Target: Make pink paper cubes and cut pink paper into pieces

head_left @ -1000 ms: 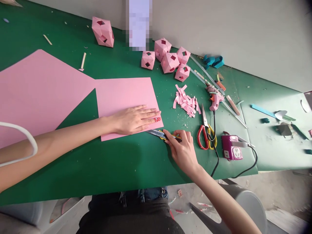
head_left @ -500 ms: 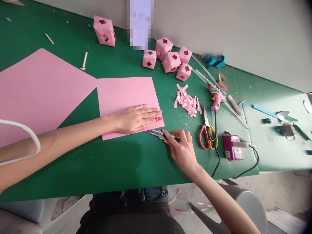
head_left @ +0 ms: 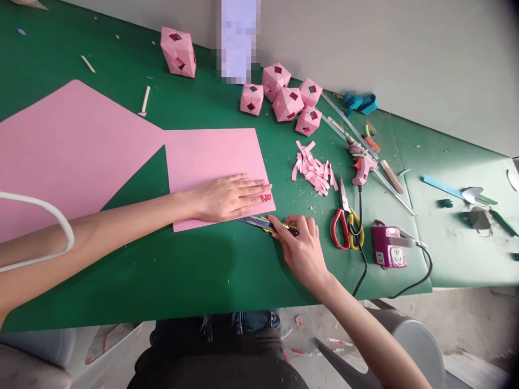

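My left hand lies flat, fingers stretched out, on a pink paper sheet. Red marks show on the sheet by its fingertips. In my right hand is a black and yellow utility knife, its blade pointing left. The blade tip reaches the sheet's near edge beside my left hand; whether it goes under the paper I cannot tell. A larger pink sheet lies to the left, its corner meeting the smaller one.
Several folded pink paper shapes stand at the back. Pink paper strips, scissors, a pink glue gun and a purple power socket lie on the right of the green table. A white curved bar crosses the left side.
The whole view has shifted slightly, so things appear a little further right. Both hands keep nearly the same place, with the knife still in the right one.
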Available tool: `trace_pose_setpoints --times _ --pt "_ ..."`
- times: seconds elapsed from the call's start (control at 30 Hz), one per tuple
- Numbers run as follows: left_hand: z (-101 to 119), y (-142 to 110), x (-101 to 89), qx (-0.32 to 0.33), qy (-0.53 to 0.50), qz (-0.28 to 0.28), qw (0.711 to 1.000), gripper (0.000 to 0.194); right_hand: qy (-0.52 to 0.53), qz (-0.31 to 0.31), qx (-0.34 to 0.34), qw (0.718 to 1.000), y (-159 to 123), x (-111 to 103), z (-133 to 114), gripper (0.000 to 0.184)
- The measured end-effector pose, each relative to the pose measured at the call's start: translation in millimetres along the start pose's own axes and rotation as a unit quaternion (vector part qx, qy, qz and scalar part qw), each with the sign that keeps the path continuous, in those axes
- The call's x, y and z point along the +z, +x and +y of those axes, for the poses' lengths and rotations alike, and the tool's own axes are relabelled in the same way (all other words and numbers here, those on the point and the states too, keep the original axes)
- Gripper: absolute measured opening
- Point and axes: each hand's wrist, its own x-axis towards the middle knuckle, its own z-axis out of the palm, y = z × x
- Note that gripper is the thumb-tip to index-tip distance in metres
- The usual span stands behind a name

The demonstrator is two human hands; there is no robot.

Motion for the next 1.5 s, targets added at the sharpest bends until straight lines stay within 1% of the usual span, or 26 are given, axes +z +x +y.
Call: trace_pose_setpoints --times 0.13,0.3,0.6,0.77,0.93,1.03,1.13,1.27,1.4,1.43,1.47,1.5 --pt "0.6 0.3 -1.8 -0.009 -0.006 -0.009 1.000 0.057 -0.002 -0.002 -0.004 1.000 1.9 -0.6 -2.1 0.039" --pt "1.2 0.9 -3.1 -0.011 -0.013 -0.004 1.000 0.057 0.000 0.000 -0.011 1.000 2.7 -0.3 -1.6 0.039" --pt "0.7 1.4 -2.4 -0.008 -0.012 -0.002 1.000 0.056 0.004 -0.027 -0.013 1.000 2.4 1.1 0.9 0.040" --pt "1.5 2.2 -2.5 -0.013 -0.007 -0.010 1.000 0.057 0.001 -0.022 -0.026 0.999 3.6 0.1 2.2 0.040" --pt "3.1 3.0 -4.8 -0.016 -0.001 -0.021 1.000 0.057 0.009 -0.012 -0.038 0.999 5.6 0.1 -3.3 0.040" --pt "3.6 2.8 -5.6 -0.016 0.002 -0.027 0.999 0.057 0.009 -0.016 -0.038 0.999 6.6 1.1 -6.3 0.040" --pt "3.3 2.8 -5.0 -0.015 0.001 -0.024 1.000 0.056 0.009 -0.023 -0.037 0.999 7.3 2.1 -7.0 0.040" --pt "3.0 3.4 -4.1 -0.010 -0.007 -0.014 1.000 0.056 0.016 -0.017 -0.044 0.999 7.6 3.1 -6.3 0.040" --pt "2.6 2.8 -5.9 -0.016 -0.019 -0.018 1.000 0.054 0.019 -0.024 -0.046 0.998 7.7 3.1 -5.5 0.041" --pt "2.3 2.1 -6.6 -0.015 -0.027 -0.009 0.999 0.053 0.018 -0.023 -0.047 0.998 7.8 2.8 -5.4 0.041" --pt "2.1 1.0 -7.3 -0.010 -0.036 0.012 0.999 0.052 0.017 -0.020 -0.049 0.998 8.0 2.5 -5.5 0.041" --pt "2.0 -0.3 -8.0 -0.001 -0.044 0.045 0.998 0.051 0.015 -0.016 -0.049 0.999 8.2 2.1 -5.7 0.041"
